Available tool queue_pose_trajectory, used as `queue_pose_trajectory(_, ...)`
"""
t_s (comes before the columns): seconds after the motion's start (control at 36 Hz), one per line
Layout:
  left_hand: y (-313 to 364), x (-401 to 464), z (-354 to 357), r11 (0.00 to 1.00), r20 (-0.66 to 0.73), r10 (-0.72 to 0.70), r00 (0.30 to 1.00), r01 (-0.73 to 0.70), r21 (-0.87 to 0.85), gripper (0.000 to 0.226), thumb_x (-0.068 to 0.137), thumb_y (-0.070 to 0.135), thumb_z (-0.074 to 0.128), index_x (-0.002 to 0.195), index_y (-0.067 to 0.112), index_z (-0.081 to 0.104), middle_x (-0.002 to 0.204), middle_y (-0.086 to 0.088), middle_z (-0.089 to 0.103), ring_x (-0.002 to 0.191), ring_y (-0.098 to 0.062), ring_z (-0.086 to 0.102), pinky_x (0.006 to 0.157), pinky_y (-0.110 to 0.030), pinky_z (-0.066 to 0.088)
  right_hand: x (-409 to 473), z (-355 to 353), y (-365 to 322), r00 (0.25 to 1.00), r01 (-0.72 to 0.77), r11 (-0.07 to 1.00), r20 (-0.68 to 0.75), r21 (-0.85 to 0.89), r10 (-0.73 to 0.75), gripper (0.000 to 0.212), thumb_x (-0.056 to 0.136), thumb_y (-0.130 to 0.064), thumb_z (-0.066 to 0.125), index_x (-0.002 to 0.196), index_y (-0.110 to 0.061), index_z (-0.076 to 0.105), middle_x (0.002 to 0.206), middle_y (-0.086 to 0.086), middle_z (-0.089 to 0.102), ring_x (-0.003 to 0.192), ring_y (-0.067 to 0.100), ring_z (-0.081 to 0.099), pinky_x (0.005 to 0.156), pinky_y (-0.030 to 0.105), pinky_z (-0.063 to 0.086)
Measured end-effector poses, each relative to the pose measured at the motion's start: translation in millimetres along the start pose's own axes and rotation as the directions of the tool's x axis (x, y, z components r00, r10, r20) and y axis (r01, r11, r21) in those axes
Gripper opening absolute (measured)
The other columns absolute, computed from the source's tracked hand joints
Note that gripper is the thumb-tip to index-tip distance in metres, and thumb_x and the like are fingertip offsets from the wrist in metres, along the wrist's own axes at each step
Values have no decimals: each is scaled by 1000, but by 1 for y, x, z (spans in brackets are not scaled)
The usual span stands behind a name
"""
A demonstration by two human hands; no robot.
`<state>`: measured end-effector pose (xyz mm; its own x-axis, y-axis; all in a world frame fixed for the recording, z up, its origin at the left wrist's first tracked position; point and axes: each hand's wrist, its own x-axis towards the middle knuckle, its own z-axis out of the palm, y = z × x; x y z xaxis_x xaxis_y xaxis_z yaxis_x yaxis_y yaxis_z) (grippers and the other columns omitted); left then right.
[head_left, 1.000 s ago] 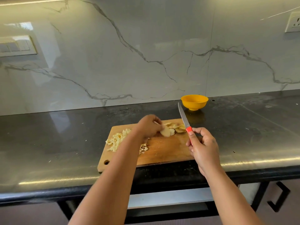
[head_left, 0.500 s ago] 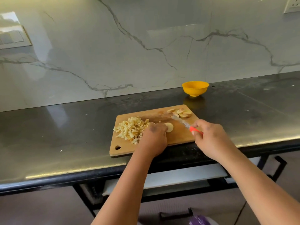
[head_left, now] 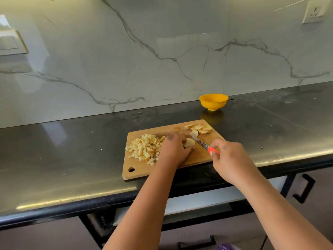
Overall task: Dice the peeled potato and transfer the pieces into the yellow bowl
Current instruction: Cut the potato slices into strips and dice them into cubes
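On the cutting board [head_left: 198,160]: pale diced potato [head_left: 146,148] heaped left, slices [head_left: 199,129] at its far right corner. Yellow bowl [head_left: 213,101] stands beyond, seemingly empty.

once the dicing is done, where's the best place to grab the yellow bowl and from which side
Probably by the rim of the yellow bowl, on its near side, coming from the cutting board. It stands upright on a narrow foot, with walls flaring to a wide open mouth, so thumb inside and fingers outside should pinch securely. The wall sits close behind it. The left hand holds a potato slice and the right hand holds the knife.
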<state>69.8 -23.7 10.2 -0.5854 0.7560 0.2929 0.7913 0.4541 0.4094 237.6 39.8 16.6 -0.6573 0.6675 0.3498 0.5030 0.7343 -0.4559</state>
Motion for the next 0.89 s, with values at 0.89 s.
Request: queue_pose_trajectory(0.89,-4,-16,13,997,2,73,997,-73,25,30,94,11,39,111,9,64,113,-8,61,100,-21,53,86,-31,48,-6,-28,-26,997,-42,983,59,-181,53,16,94,-19,59,109,-17,57,83,3,54,68,18,52,47,23,32)
